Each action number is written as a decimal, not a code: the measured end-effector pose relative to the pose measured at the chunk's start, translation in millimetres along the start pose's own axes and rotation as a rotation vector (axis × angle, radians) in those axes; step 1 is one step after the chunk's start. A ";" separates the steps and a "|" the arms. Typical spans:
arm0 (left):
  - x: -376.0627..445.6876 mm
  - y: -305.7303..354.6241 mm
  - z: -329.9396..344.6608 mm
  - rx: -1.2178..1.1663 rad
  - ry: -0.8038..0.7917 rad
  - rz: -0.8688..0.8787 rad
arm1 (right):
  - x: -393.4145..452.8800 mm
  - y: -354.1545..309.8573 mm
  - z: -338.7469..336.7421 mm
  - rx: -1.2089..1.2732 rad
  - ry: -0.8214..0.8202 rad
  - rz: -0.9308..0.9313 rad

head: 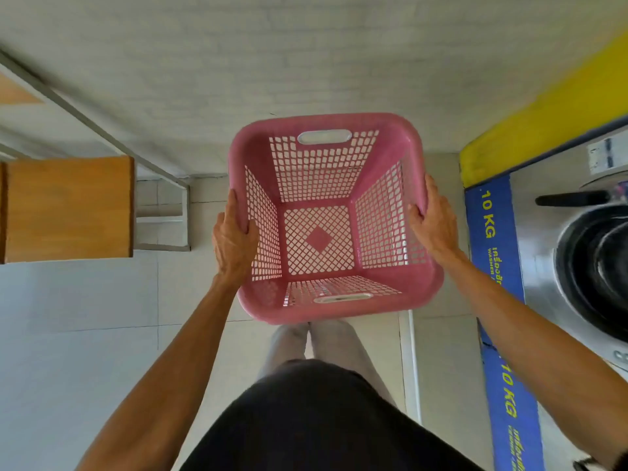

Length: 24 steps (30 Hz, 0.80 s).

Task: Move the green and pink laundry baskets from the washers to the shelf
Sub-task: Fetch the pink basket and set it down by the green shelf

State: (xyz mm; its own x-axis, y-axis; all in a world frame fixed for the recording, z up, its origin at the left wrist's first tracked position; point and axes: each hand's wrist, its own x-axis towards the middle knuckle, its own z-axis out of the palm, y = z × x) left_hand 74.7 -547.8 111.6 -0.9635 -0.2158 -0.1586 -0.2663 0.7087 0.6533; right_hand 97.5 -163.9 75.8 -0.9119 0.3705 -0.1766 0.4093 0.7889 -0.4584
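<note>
- Head view, centre frame: pink basket (326, 219) is off the ground, carried upright in front of the person's body, mouth up, nothing inside.
- Left hand (234, 239) grips the left rim, fingers curled over the edge, thumb inside the mesh wall.
- Right hand (433, 219) grips the right rim the same way. Load looks evenly split; neither hand is nearer.
- Basket's handle slots sit on the near and far walls, so that axis runs straight away from the person; hands are on the other two sides.
- Washer (584, 260) is to the right, close beside the right arm, door open. Blue strip on it reads "10 KG".
- Wooden shelf board (68, 209) on a metal frame sits to the left, well apart from the basket.
- My read: mid-carry. Next move is a swing left; left hand leads.
- Green basket not in view.
</note>
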 end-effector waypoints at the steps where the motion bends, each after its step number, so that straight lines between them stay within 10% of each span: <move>1: -5.3 5.3 -16.1 -0.008 -0.001 -0.012 | -3.5 -11.7 -13.0 0.030 -0.003 -0.022; 24: -228.6 -183.5 -361.0 -0.087 0.585 -0.350 | -213.9 -383.2 -8.5 0.182 -0.275 -0.623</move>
State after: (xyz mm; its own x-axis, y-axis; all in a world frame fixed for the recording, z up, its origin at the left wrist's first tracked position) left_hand 354.1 -870.9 295.3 -0.6403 -0.7671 0.0386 -0.5324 0.4795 0.6976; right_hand 136.0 -541.3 296.7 -0.9593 -0.2800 -0.0373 -0.1810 0.7108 -0.6797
